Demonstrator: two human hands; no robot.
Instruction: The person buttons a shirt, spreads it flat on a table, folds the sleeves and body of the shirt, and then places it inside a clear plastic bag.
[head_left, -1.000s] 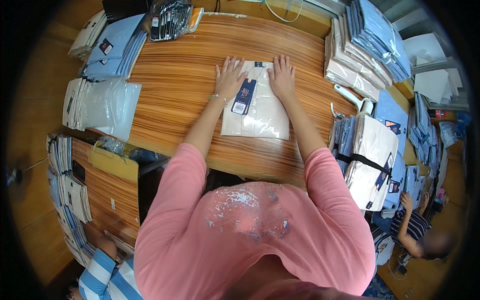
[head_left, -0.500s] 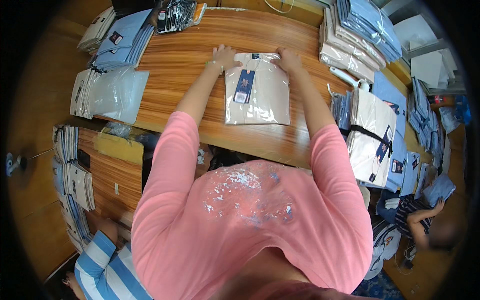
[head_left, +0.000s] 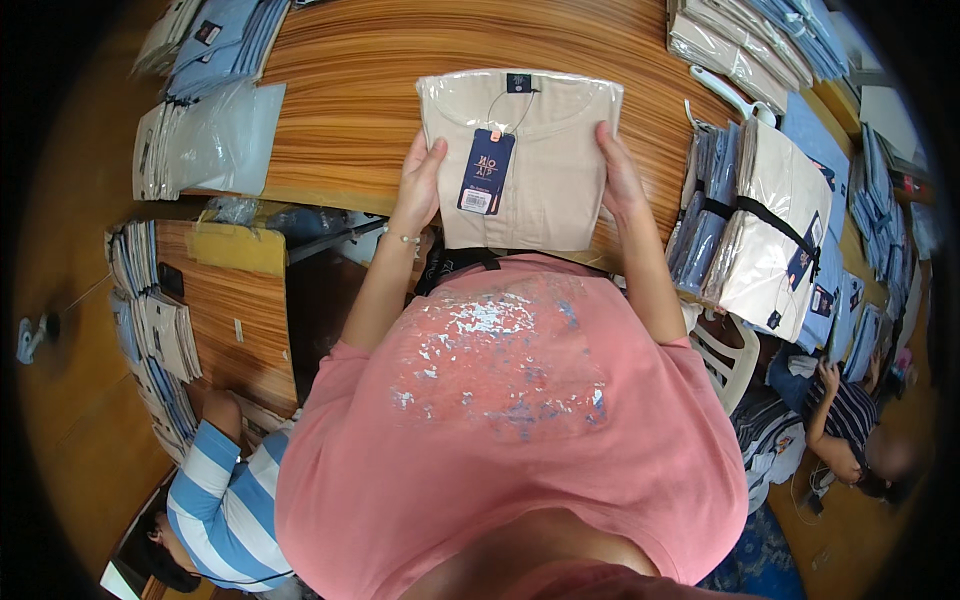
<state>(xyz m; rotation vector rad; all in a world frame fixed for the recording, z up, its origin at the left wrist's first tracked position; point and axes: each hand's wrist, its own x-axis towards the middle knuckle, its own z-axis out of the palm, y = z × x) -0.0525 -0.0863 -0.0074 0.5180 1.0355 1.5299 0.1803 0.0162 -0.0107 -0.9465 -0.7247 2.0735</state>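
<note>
A folded beige shirt in a clear plastic bag is held up between my two hands, close to the front of my body. On its front hangs a dark blue tag on a loop of string, below a dark neck label. My left hand grips the packed shirt's left edge, thumb in front and the other fingers behind it. Along the right edge my right hand holds it the same way. A beaded bracelet circles my left wrist.
Around the wooden table lie packed blue shirts, clear bags and a black-banded beige stack. A white-handled tool rests at right. Two people sit nearby, one in a striped shirt, one in a dark striped top.
The packed shirt has come off the tabletop and nearer to my body, tilted up. My hands have shifted from its far corners down to its sides.
</note>
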